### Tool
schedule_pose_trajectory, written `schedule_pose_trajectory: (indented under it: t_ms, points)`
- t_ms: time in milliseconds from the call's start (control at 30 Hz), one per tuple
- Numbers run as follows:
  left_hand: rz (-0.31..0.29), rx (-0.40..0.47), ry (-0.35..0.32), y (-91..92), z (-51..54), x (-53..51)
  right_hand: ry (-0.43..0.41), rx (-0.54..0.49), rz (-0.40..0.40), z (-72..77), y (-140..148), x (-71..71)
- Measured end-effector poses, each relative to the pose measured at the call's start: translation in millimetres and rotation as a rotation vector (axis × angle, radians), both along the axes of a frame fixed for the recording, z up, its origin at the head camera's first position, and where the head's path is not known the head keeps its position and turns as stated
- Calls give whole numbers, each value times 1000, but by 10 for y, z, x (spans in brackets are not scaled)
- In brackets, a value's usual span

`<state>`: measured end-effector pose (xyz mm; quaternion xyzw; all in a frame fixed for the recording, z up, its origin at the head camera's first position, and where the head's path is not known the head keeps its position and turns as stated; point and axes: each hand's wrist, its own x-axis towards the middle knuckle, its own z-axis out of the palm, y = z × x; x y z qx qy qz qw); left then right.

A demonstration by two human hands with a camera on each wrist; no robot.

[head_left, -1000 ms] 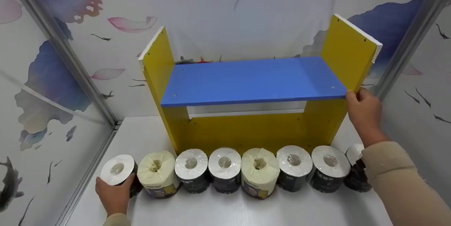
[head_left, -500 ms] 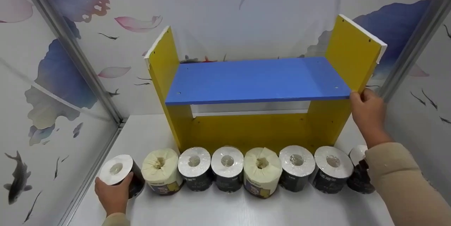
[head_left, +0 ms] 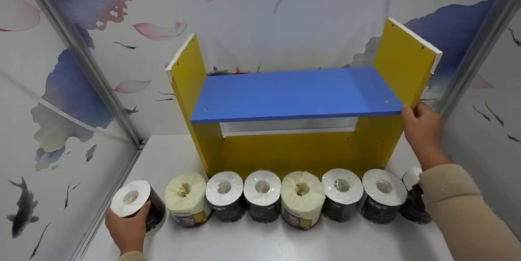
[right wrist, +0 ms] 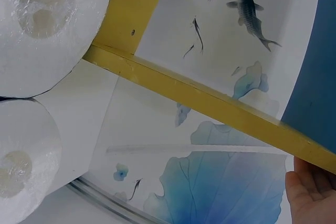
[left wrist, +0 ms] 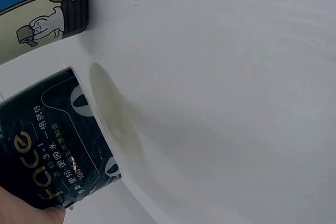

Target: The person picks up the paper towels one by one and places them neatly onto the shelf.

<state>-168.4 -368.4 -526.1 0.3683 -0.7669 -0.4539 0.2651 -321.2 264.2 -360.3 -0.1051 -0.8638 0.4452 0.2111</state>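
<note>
My left hand grips the leftmost paper roll, white-topped with a dark wrapper, thumb on its right side. In the left wrist view, fingers of that hand hold the dark roll, which looks tilted. A cream-wrapped roll stands to its right, apart from it. At the right, my right hand holds the front edge of the yellow side panel, by the blue shelf board's corner. The right wrist view has this hand against the yellow edge.
Several more rolls stand in a row before the yellow lower board of the shelf unit, the rightmost partly behind my right sleeve. Patterned panels with metal posts surround the white table.
My left hand and the leftmost roll have shifted left, widening the gap to the cream roll. My right hand stays at the side panel. The head view has shifted slightly.
</note>
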Motion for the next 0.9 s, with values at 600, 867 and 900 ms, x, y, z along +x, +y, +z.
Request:
schedule_pose_trajectory:
  t_ms: [600, 867, 900]
  points:
    - [16, -43, 81, 94, 320, 27, 42, -6, 14, -22, 36, -7]
    - [-18, -68, 137, 181, 458, 19, 25, -7, 33, -9, 18, 10]
    - [-23, -69, 140, 191, 471, 19, 26, -3, 32, -7, 17, 10]
